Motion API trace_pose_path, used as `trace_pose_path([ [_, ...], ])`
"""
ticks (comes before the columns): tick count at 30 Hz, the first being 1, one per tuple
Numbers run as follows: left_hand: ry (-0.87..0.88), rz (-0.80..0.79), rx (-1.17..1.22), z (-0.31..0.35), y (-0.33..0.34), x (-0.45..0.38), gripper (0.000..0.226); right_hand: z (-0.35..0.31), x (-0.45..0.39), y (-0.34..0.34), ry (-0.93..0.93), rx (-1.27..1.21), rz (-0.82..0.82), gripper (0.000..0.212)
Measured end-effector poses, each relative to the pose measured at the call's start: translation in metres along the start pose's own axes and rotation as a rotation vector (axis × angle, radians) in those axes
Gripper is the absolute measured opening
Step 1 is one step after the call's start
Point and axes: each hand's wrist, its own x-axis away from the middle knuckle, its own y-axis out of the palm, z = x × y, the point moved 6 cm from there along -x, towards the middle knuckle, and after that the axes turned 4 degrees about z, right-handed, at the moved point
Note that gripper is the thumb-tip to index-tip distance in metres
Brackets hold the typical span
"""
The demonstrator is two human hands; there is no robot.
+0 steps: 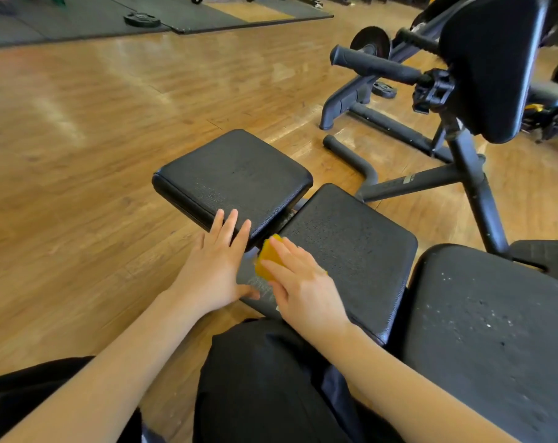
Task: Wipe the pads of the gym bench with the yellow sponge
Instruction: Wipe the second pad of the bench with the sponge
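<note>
The gym bench has three black pads in a row: a far pad (236, 174), a middle pad (351, 247) and a near pad (495, 330) speckled with white flecks. The yellow sponge (268, 258) lies at the left end of the middle pad, by the gap to the far pad. My right hand (303, 289) presses on the sponge with straight fingers laid over it. My left hand (220, 266) rests flat with spread fingers on the near edge of the far pad, its thumb touching the middle pad's side.
An upright black pad (491, 62) on a post with a grip handle (373, 63) stands at the right. The bench's floor legs (396, 183) spread over the wooden floor (95, 139). Weight plates (141, 19) lie on dark mats at the back. My black-trousered knee (271, 378) is below.
</note>
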Motion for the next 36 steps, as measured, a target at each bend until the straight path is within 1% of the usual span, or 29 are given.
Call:
trace_pose_path([
  [2,0.006,-0.006,0.008,-0.001,0.0,0.002,0.116,-0.004,-0.008,0.01,0.005,0.025,-0.032,0.039],
  [5,0.035,0.011,0.001,-0.004,-0.001,0.003,0.115,0.006,0.006,0.004,0.022,0.041,-0.06,0.039],
  [8,0.052,0.018,-0.002,-0.004,-0.001,0.002,0.114,0.023,0.041,-0.016,0.048,0.055,-0.083,0.043],
  [11,0.05,0.014,0.005,-0.001,-0.002,0.002,0.111,0.032,0.06,-0.029,0.08,0.06,-0.065,0.036],
  [12,0.045,0.016,0.007,0.0,-0.002,0.002,0.111,0.032,0.058,-0.03,0.094,0.06,-0.045,0.037],
  [15,0.023,0.024,0.024,0.003,-0.002,0.002,0.111,0.016,0.032,-0.016,0.098,0.076,0.024,0.028],
  [17,0.012,0.028,0.037,0.003,-0.002,0.003,0.111,0.0,0.009,0.003,0.058,0.086,0.001,0.027],
  [20,0.016,0.02,0.037,0.002,-0.001,0.004,0.112,-0.005,-0.004,0.016,-0.002,0.109,-0.072,0.039],
  [24,0.046,0.035,0.008,-0.003,-0.003,0.005,0.111,0.016,0.038,-0.014,0.06,0.074,-0.079,0.054],
  [25,0.05,0.037,0.003,-0.004,-0.003,0.006,0.111,0.023,0.053,-0.022,0.086,0.08,-0.085,0.054],
  [27,0.054,0.037,-0.004,-0.003,-0.003,0.006,0.111,0.036,0.078,-0.036,0.154,0.096,-0.079,0.048],
  [30,0.057,0.034,-0.013,-0.002,-0.002,0.006,0.11,0.045,0.094,-0.045,0.229,0.103,-0.04,0.044],
  [33,0.054,0.043,-0.015,-0.001,-0.002,0.007,0.111,0.032,0.072,-0.035,0.25,0.097,-0.04,0.052],
  [36,0.043,0.045,-0.013,0.003,-0.002,0.006,0.112,0.011,0.036,-0.017,0.138,0.096,-0.056,0.052],
])
